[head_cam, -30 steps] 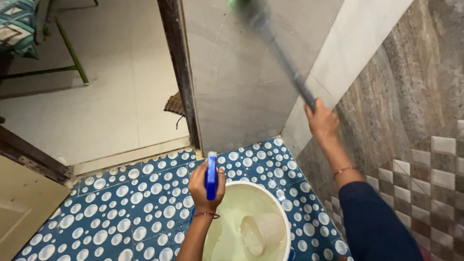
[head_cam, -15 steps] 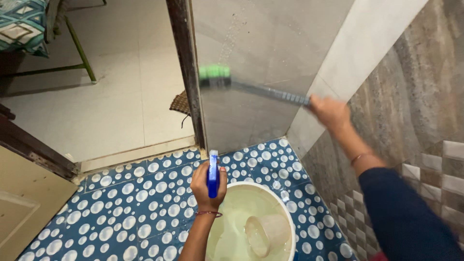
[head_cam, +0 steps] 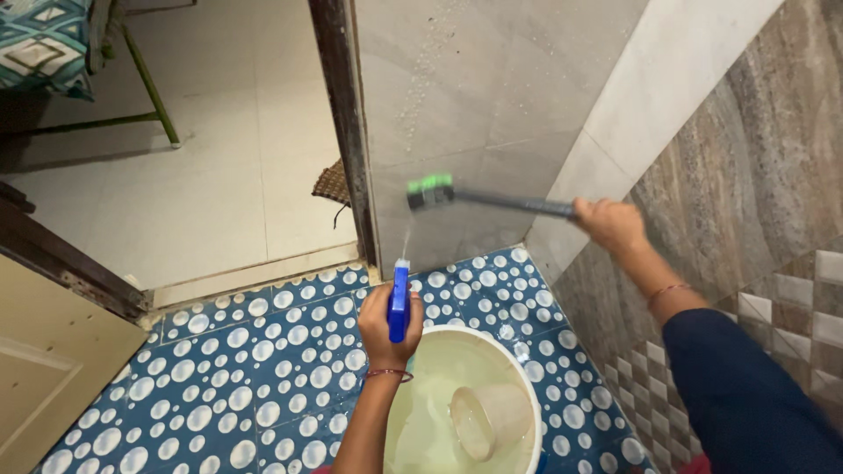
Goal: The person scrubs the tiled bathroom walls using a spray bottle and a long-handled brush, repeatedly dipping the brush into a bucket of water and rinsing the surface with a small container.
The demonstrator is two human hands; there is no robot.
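My left hand grips a blue spray bottle held upright, its nozzle aimed at the grey tiled wall. A thin stream of liquid rises from the nozzle toward the wall. My right hand holds the handle of a long brush with a green head. The brush head presses against the lower part of the grey wall, next to the dark door frame. Droplets speckle the wall above the brush.
A white bucket of pale water stands under my arms, a plastic mug floating in it. The floor has blue tiles with white dots. Brown patterned tiles cover the right wall. A wooden door is open at left.
The brush has swung down from high on the wall to low and moved left across it. My left hand keeps the spray bottle in place, and spray now shows at its nozzle.
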